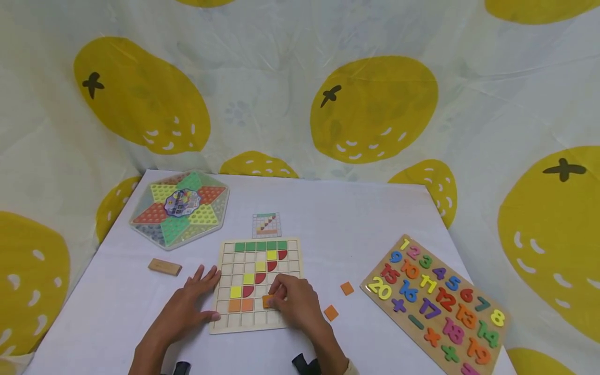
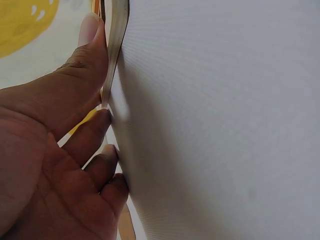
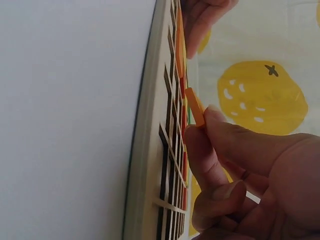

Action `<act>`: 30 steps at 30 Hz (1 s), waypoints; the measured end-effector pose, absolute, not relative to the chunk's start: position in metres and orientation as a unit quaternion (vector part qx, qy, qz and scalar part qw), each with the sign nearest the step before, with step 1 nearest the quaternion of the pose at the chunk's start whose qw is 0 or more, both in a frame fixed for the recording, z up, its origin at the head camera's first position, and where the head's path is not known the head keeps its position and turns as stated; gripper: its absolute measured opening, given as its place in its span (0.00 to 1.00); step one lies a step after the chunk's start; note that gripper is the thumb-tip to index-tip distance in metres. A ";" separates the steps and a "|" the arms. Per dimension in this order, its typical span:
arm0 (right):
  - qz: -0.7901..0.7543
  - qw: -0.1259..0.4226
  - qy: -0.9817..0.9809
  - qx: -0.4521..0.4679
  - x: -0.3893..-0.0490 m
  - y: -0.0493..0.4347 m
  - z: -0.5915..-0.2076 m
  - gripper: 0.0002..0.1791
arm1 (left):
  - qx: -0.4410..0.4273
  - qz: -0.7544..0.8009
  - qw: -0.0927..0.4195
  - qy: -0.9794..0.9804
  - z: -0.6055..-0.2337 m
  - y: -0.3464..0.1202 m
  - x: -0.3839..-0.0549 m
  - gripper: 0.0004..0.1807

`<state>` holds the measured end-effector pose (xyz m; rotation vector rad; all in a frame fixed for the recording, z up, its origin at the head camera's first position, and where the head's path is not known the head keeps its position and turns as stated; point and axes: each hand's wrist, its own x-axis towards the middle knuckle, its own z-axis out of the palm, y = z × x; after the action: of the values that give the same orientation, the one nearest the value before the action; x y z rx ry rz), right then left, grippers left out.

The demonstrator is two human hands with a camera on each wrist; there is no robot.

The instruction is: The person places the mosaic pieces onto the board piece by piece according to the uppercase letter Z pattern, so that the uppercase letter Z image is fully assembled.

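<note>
My right hand (image 1: 300,303) pinches an orange square tile (image 1: 267,301) between thumb and fingertips above the wooden grid board (image 1: 227,268). In the right wrist view the tile (image 3: 196,107) is tilted, one edge toward the board. The left hand (image 1: 187,304) rests at the board's left edge with fingers spread; its thumb (image 2: 91,42) touches that edge. A row of green tiles (image 1: 261,246), a diagonal of yellow squares (image 1: 248,279) and red quarter-round tiles (image 1: 260,278), and two orange tiles (image 1: 240,305) lie in the grid.
Two loose orange tiles (image 1: 347,288) lie right of the board. Behind it is a pattern card (image 1: 266,225). A number puzzle board (image 1: 436,307) lies at the right, a hexagonal game board (image 1: 180,208) at back left, and a small wooden block (image 1: 165,267) beside the left hand.
</note>
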<state>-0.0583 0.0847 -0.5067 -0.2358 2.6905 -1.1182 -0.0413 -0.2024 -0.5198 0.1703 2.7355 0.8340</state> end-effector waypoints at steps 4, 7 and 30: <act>-0.368 0.109 0.920 -0.084 -0.056 0.080 -0.508 0.10 | 0.058 0.293 0.136 0.945 -0.519 -0.203 -0.042 0.60; -0.355 0.102 0.925 -0.091 -0.055 0.073 -0.509 0.10 | 0.061 0.298 0.134 0.943 -0.520 -0.203 -0.041 0.60; -0.356 0.100 0.926 -0.077 -0.054 0.100 -0.500 0.11 | 0.066 0.296 0.129 0.944 -0.522 -0.204 -0.040 0.60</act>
<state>-0.0544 0.1002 -0.4995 -0.2268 2.7358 -1.0533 -0.0404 -0.2042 -0.5221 0.1906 2.7442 0.8607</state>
